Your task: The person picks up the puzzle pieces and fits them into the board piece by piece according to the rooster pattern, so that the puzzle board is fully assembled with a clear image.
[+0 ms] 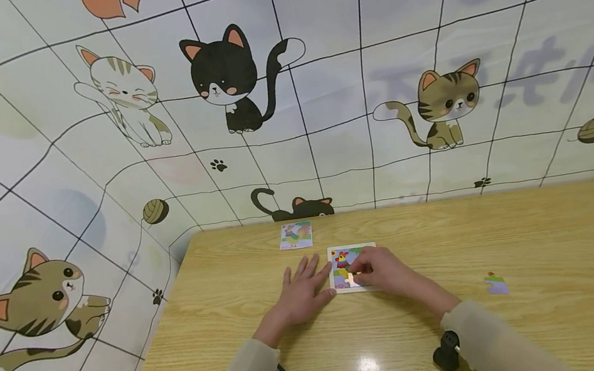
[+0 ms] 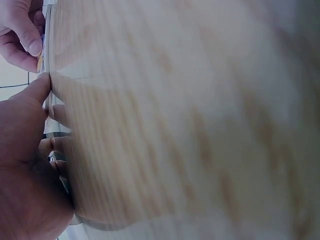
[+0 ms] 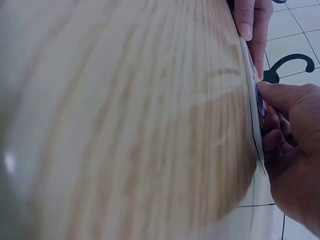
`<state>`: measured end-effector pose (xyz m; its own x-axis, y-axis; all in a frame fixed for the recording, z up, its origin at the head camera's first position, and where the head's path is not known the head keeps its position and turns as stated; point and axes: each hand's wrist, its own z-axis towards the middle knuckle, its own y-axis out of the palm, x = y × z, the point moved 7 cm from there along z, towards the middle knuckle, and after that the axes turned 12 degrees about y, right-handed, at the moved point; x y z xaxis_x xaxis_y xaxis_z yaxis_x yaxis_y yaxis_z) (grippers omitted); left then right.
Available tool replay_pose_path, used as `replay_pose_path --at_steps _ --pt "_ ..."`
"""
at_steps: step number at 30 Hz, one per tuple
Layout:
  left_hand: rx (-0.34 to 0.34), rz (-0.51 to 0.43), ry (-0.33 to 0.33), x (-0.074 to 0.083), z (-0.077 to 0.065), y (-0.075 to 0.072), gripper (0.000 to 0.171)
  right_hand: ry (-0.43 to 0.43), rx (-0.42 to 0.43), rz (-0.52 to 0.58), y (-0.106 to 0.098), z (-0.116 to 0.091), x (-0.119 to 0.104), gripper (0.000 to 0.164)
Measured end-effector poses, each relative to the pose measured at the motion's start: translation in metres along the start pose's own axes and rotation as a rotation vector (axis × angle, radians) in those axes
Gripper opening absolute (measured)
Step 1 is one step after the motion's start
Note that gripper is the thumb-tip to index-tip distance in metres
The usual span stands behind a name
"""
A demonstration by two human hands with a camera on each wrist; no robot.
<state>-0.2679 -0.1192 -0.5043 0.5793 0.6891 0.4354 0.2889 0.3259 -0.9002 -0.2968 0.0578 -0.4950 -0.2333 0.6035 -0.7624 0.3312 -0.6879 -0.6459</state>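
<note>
A jigsaw puzzle in a white-rimmed tray (image 1: 331, 269) lies on the table, its picture showing a colourful rooster. My left hand (image 1: 303, 291) rests flat with fingers spread, thumb and forefinger tips at the tray's left edge. Over the tray's right half, my right hand (image 1: 381, 267) has thumb and fingertips brought together on a puzzle piece, mostly hidden by the fingers. A pale bare patch shows just below those fingertips. In the right wrist view, the right thumb (image 3: 280, 95) presses down at the tray's surface, with the other fingers curled beneath the palm.
A loose green and lilac puzzle piece (image 1: 496, 284) lies on the table to the right. Behind the tray, at the back left, is a square picture card (image 1: 296, 235) with a similar rooster. A cat-patterned sheet (image 1: 341, 90) rises behind the wooden table (image 1: 542, 227).
</note>
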Motion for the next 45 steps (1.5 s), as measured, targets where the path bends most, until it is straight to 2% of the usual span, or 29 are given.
replay_pose_path --at_steps 12,21,31,34,38,41,45 --pt "-0.003 -0.012 -0.005 -0.001 0.0 0.001 0.061 -0.018 0.011 -0.047 0.001 -0.002 -0.001 0.01" --pt "-0.008 -0.012 -0.001 0.0 0.0 0.001 0.061 -0.099 0.013 -0.111 -0.001 -0.006 -0.004 0.008" --pt "-0.005 -0.006 0.004 0.001 -0.001 0.0 0.061 -0.163 0.026 -0.11 -0.002 -0.007 -0.007 0.007" --pt "-0.008 -0.007 0.008 0.001 0.0 0.0 0.061 -0.145 0.005 -0.065 -0.003 -0.007 -0.004 0.008" --pt "-0.004 -0.011 0.015 0.003 0.0 -0.001 0.061 -0.047 -0.031 0.047 -0.01 -0.008 0.005 0.013" --pt "-0.002 -0.011 0.012 0.003 -0.001 0.0 0.061 0.022 -0.029 0.094 -0.021 -0.013 0.012 0.018" --pt "-0.008 -0.004 0.007 0.001 -0.001 0.001 0.061 0.044 -0.015 0.104 -0.042 -0.027 0.015 0.02"
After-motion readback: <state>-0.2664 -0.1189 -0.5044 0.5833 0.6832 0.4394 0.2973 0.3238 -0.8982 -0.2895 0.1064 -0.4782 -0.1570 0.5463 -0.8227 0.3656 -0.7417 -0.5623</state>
